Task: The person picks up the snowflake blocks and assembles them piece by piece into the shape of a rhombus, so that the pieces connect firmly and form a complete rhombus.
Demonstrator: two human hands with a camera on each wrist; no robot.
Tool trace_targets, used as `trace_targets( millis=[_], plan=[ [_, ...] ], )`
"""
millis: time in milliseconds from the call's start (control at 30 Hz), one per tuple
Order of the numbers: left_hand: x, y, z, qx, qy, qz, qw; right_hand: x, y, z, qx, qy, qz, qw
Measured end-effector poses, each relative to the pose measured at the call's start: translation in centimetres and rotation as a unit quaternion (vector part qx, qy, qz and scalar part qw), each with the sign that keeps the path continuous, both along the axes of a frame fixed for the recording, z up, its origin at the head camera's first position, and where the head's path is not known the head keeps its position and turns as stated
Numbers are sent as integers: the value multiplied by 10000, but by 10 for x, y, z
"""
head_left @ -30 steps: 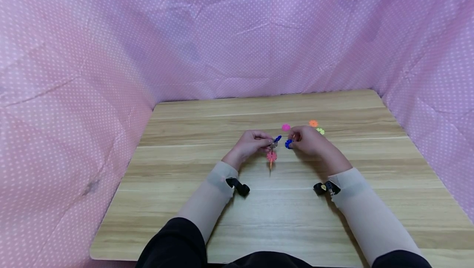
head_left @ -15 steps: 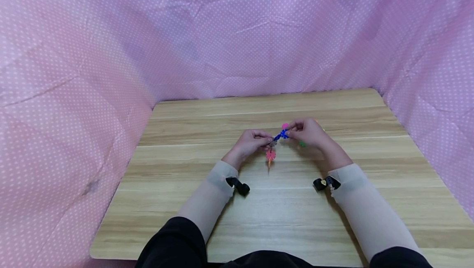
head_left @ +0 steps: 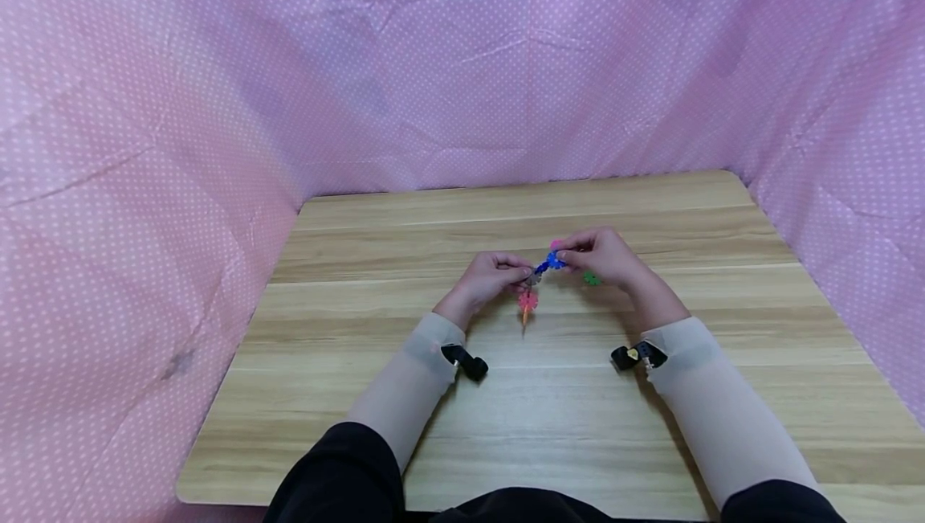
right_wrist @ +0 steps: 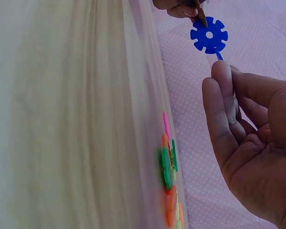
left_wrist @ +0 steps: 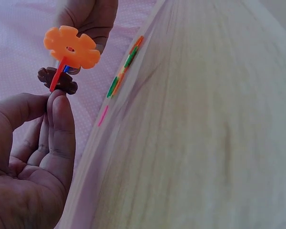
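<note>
In the head view my left hand (head_left: 491,278) pinches a brown snowflake disc (left_wrist: 70,87), a flat notched plastic piece. Slotted to it are a red disc (head_left: 528,300) and, at the chain's near end, an orange disc (left_wrist: 88,51). From its other side a dark blue disc (right_wrist: 200,37) sticks out, seen face-on in the right wrist view. My right hand (head_left: 605,254) pinches another blue disc (head_left: 555,260) between thumb and fingertips, edge touching the first blue one. How deep their slots sit is hidden by the fingers. The chain is held above the table.
A green disc (head_left: 592,278) lies under my right hand, and a pink disc (head_left: 556,244) lies just behind the fingers. More loose orange and green discs (right_wrist: 167,167) show edge-on in the right wrist view. The wooden table (head_left: 405,234) ends at a pink dotted curtain (head_left: 462,105).
My right hand has moved left and away from me, bringing its blue disc against the chain's blue one. The green disc has come into sight. My left hand has stayed nearly still.
</note>
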State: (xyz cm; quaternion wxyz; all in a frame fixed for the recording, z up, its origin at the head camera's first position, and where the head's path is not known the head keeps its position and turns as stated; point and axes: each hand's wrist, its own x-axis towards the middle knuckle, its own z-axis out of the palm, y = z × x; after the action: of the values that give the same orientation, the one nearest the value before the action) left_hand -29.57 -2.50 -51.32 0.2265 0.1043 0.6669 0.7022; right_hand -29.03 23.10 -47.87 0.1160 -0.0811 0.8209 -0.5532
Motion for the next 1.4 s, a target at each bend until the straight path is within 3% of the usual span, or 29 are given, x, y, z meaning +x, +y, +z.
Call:
trace_targets(
  millis=[433, 733, 1033, 1233, 1400],
  plan=[
    [2, 1, 2, 29, -49, 14, 10000, 2, -5, -8, -471, -173, 58, 9987],
    [2, 1, 2, -34, -47, 56, 10000, 2, -7, -6, -401, -242, 66, 9989],
    [1, 1, 2, -31, -26, 94, 9999, 3, 8, 3, 509, 247, 54, 9984],
    [1, 0, 4, -62, -59, 107, 9999, 5, 29, 11, 1909, 636, 35, 9795],
    [-1, -1, 5, -60, -59, 127, 9999, 7, 45, 13, 2275, 557, 348, 9716]
  ],
)
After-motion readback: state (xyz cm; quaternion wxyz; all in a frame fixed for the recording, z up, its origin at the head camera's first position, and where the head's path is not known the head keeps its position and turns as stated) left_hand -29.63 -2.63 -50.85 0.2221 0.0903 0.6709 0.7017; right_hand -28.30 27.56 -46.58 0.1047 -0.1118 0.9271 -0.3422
